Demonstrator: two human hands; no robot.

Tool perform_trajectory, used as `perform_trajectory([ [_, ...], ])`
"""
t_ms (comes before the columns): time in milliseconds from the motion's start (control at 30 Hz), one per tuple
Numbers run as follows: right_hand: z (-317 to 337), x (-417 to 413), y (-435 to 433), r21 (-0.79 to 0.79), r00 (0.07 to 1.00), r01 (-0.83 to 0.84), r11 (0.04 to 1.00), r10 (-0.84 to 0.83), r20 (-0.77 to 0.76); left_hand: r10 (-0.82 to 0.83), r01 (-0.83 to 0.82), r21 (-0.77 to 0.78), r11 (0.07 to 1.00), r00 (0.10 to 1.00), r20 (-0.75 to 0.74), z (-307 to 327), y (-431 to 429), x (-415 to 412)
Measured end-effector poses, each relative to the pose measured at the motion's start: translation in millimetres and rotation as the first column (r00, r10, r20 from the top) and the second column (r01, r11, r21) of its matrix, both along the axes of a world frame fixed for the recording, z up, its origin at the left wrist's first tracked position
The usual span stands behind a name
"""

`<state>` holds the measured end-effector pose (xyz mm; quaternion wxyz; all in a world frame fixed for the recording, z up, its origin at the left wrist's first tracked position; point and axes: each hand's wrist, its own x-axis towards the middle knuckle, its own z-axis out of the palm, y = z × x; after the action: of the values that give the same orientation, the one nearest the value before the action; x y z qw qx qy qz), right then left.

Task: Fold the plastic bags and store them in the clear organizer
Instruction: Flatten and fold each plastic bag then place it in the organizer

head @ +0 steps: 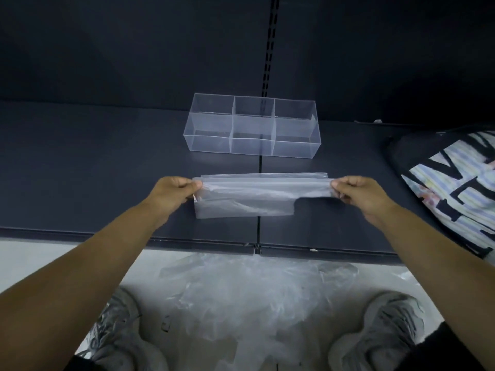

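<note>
Both arms outstretched — left hand (pixel 175 190), right hand (pixel 357 192) pinch plastic bag (pixel 257 194) ends.

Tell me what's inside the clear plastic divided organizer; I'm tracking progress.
The clear plastic divided organizer shows no bags inside; only the dark shelf shows through. Nothing covers its compartments.

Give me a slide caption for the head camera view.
Both hands stretch a part-folded plastic bag before the organizer.

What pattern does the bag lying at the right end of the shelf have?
Large black letters over pale pastel stripes on the bag, seen in the head view.
</note>
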<state>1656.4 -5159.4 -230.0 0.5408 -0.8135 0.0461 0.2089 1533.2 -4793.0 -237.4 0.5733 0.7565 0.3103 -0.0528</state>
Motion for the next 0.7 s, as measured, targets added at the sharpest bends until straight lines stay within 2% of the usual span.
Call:
perform_trajectory([
  [167, -33.8, 30.0, 21.4, -0.165, 0.984, 0.175, 0.971, -0.166, 0.069, 0.104, -0.103, 0.126, 0.987, 0.995, -0.005, -28.4, 3.7, 30.7],
  [333, -50.7, 44.2, 29.1, -0.334, 0.978, 0.183, 0.925, -0.138, 0.154, 0.052, -0.021, 0.433, 0.901, 0.997, -0.061, -38.6, -5.8, 39.7],
  [400, -52.6, 45.5, 29.8, -0.374, 0.975, 0.187, 0.908, -0.125, 0.183, 0.044, -0.031, 0.629, 0.777, 0.999, -0.005, -35.0, -16.2, 37.0],
  [433, -53.1, 45.7, 30.4, -0.384, 0.974, 0.191, 0.903, -0.126, 0.188, -0.013, -0.034, 0.713, 0.701, 0.998, 0.060, -34.6, -23.7, 35.1],
  [500, -52.9, 45.3, 32.4, -0.416, 0.975, 0.185, 0.890, -0.111, 0.194, -0.231, 0.022, 0.808, 0.589, 0.962, 0.142, -37.0, -43.1, 29.7],
  [600, -51.2, 44.1, 35.3, -0.473, 0.975, 0.176, 0.864, -0.085, 0.206, -0.463, 0.286, 0.805, 0.520, 0.886, -0.017, -49.6, -62.5, 19.9],
  [700, -41.8, 36.8, 45.2, -0.565, 0.963, 0.225, 0.794, -0.095, 0.251, -0.501, 0.469, 0.804, 0.365, 0.827, -0.256, -70.1, -60.9, 12.2],
])
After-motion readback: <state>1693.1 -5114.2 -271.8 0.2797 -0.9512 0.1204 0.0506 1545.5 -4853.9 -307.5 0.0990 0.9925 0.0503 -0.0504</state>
